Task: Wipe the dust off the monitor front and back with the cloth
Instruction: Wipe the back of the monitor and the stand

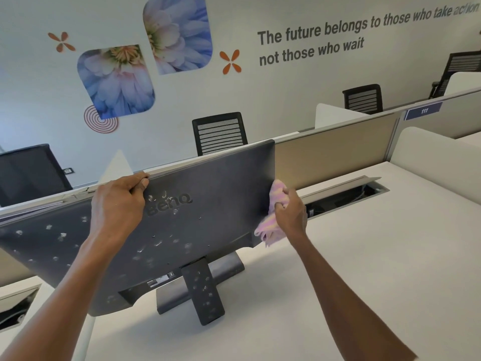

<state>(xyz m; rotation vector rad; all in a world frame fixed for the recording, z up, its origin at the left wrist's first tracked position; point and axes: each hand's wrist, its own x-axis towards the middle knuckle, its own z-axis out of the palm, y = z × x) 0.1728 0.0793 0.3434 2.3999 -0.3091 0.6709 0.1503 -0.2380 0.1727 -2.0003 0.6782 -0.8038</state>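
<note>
A dark grey monitor [208, 204] stands on the desk with its back toward me, tilted, on a stand [205, 290]. Pale dust smudges dot the back panel and the stand neck. My left hand [119, 201] grips the monitor's top edge, fingers curled over it. My right hand [291, 212] holds a bunched pink and yellow cloth [273, 225] against the monitor's right edge. The screen side is hidden from me.
The white desk [364, 256] has an open cable tray slot [346, 196] just right of the monitor. A low beige partition [338, 144] runs behind it. Black office chairs [220, 132] stand beyond the partition. A second desk opening [15, 308] shows at the left.
</note>
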